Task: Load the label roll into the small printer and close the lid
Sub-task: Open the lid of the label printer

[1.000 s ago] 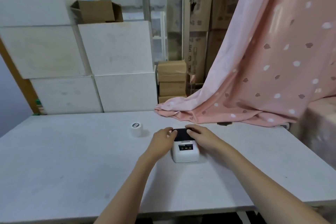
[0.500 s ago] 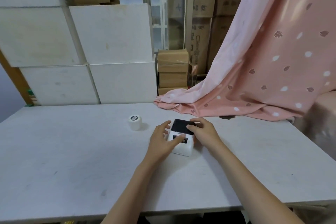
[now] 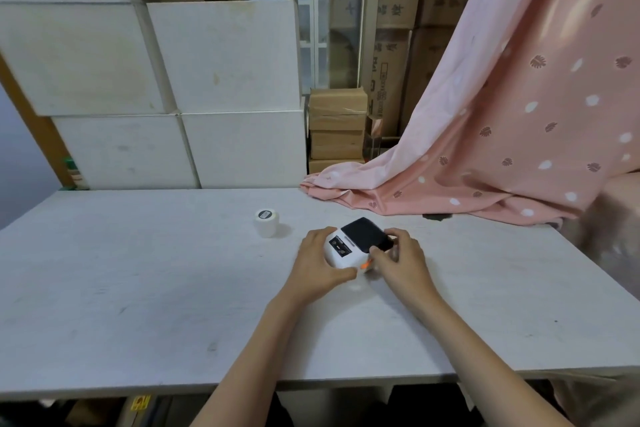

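Note:
A small white printer (image 3: 343, 251) with a black lid sits turned at an angle in the middle of the white table (image 3: 138, 288). Its lid is down. My left hand (image 3: 317, 265) wraps its left and front side. My right hand (image 3: 398, 262) holds its right side, thumb by an orange button on the near corner. A white label roll (image 3: 266, 222) stands upright on the table, to the left of the printer and a little farther back, touched by neither hand.
White boxes (image 3: 221, 94) are stacked behind the table's far edge, with cardboard cartons (image 3: 337, 128) to their right. A pink patterned cloth (image 3: 485, 156) drapes onto the table's far right corner. A small dark object (image 3: 437, 217) lies by the cloth's hem.
The printer has been turned so that its front faces left and its near corner is raised. Both hands shifted from its top to its sides. The label roll stayed put.

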Action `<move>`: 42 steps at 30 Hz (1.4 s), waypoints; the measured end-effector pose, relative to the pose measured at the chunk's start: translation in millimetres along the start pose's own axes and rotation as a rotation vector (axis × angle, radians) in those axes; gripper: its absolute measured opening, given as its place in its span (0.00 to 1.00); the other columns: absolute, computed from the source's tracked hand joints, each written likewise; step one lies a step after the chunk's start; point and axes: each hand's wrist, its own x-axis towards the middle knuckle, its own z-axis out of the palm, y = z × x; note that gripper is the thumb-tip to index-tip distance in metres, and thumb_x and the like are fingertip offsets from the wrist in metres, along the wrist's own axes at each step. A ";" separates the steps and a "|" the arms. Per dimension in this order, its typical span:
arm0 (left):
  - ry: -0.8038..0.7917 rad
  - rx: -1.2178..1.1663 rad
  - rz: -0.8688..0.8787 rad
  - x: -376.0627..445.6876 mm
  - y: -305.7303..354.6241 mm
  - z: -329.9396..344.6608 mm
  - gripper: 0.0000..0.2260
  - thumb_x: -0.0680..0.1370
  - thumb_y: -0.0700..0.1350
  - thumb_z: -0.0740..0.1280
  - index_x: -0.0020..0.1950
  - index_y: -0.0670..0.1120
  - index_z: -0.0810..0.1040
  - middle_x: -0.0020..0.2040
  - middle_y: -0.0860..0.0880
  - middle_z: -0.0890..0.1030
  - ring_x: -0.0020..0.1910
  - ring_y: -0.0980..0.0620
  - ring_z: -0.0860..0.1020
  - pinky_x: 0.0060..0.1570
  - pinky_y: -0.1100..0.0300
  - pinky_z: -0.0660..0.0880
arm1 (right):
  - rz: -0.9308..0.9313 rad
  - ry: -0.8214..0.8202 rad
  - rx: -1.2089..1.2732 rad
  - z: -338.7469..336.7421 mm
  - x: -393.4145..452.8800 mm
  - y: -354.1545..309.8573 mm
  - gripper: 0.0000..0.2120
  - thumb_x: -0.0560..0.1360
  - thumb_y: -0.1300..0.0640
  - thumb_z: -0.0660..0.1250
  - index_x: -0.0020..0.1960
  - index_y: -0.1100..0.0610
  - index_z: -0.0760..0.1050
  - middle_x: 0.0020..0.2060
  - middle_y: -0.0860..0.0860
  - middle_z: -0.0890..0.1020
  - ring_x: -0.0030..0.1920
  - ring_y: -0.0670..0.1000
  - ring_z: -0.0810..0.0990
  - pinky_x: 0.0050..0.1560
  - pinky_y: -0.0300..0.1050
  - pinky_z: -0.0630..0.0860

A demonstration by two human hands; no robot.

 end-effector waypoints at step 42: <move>-0.051 -0.039 0.023 -5.4 8.4 -3.6 0.26 0.62 0.55 0.79 0.54 0.63 0.72 0.53 0.57 0.78 0.52 0.58 0.79 0.50 0.57 0.78 | -0.075 -0.559 -0.157 -78.9 60.9 -32.9 0.30 0.71 0.66 0.75 0.71 0.48 0.75 0.63 0.44 0.81 0.60 0.47 0.83 0.61 0.44 0.79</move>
